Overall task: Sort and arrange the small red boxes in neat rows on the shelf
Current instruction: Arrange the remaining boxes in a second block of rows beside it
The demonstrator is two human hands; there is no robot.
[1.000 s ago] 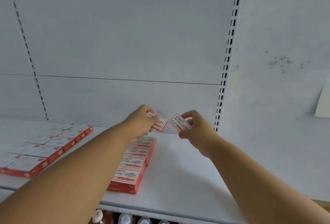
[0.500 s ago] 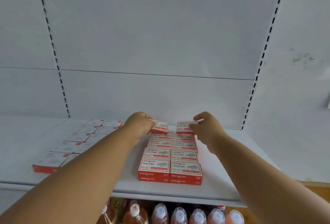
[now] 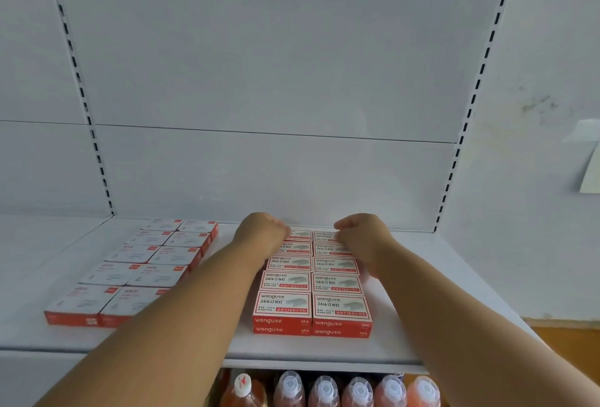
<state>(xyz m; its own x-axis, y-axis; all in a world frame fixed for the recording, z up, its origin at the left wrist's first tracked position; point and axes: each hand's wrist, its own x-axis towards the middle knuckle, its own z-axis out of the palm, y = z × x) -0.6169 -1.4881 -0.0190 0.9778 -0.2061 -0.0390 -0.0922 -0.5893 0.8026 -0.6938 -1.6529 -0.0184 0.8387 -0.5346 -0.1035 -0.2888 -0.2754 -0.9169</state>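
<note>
both our hands (image 3: 261, 233) (image 3: 363, 234) have lowered their boxes (image 3: 300, 234) (image 3: 325, 236) onto the back row, each grip pinching one, long axes crosswise, side by side.

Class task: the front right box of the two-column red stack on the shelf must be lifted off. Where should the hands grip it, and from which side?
Grip the front right box by its red front face and exposed right side, coming from the shelf's open front-right corner. Its left side butts against the neighbouring front left box and its rear against the next row, so those faces offer no finger room.
</note>
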